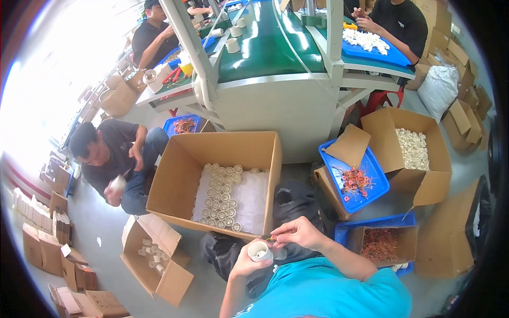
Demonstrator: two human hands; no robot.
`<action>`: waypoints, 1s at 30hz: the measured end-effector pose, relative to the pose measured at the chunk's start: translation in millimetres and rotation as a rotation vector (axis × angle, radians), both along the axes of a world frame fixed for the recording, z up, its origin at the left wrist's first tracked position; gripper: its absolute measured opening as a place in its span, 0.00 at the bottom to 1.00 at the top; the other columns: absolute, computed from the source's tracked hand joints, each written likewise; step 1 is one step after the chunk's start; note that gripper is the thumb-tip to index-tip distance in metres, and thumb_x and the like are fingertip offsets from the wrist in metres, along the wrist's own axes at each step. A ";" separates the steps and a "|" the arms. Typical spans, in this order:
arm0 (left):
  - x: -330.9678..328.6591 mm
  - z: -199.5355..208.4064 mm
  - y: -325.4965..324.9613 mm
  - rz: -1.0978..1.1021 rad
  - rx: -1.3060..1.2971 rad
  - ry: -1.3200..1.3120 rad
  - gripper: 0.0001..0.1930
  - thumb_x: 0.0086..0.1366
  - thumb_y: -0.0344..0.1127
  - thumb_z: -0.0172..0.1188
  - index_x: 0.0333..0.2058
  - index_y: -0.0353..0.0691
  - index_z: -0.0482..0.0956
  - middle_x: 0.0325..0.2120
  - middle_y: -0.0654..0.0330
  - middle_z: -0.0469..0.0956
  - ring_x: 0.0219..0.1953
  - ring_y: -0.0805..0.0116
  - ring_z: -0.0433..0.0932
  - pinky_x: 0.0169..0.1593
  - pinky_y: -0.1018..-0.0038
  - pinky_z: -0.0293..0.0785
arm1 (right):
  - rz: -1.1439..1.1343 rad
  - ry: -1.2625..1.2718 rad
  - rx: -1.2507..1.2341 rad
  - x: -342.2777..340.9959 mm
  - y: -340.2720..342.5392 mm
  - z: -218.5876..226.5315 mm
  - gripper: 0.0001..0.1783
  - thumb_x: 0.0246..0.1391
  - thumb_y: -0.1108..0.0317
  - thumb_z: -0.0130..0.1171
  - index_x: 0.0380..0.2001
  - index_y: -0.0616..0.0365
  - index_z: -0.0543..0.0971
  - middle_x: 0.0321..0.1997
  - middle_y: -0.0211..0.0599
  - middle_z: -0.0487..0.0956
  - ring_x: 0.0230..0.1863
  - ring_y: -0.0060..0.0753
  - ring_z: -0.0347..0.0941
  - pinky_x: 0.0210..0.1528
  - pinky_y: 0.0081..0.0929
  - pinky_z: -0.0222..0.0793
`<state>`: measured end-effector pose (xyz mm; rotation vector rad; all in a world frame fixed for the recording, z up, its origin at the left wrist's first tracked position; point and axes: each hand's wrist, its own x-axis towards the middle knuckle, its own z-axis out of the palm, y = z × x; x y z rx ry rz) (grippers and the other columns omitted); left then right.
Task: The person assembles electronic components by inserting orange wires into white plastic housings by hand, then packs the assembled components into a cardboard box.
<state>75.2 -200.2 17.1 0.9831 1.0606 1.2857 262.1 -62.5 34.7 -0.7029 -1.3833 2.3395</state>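
Turquoise cloth of my shirt point(334, 291) fills the foreground as my left hand point(245, 263) holds a white cup-shaped part point(260, 251), fingers curled around its side and its open mouth facing up. Near its rim, my right hand point(303, 233) pinches a small red piece point(272, 238) between narrowed fingers. Beyond, an open cardboard box point(233, 149) holds clustered round whitish parts point(220, 199); at right, a blue tray point(380, 181) carries red pieces point(356, 182). At left, a co-worker point(114, 159) sits low.
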 end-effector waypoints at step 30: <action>9.6 15.4 58.0 0.609 0.204 0.731 0.27 0.45 0.28 0.77 0.44 0.35 0.75 0.35 0.54 0.77 0.35 0.60 0.79 0.39 0.70 0.77 | -0.454 0.085 0.683 -23.8 12.7 35.1 0.14 0.46 0.85 0.66 0.39 0.66 0.83 0.39 0.43 0.81 0.36 0.29 0.79 0.39 0.22 0.76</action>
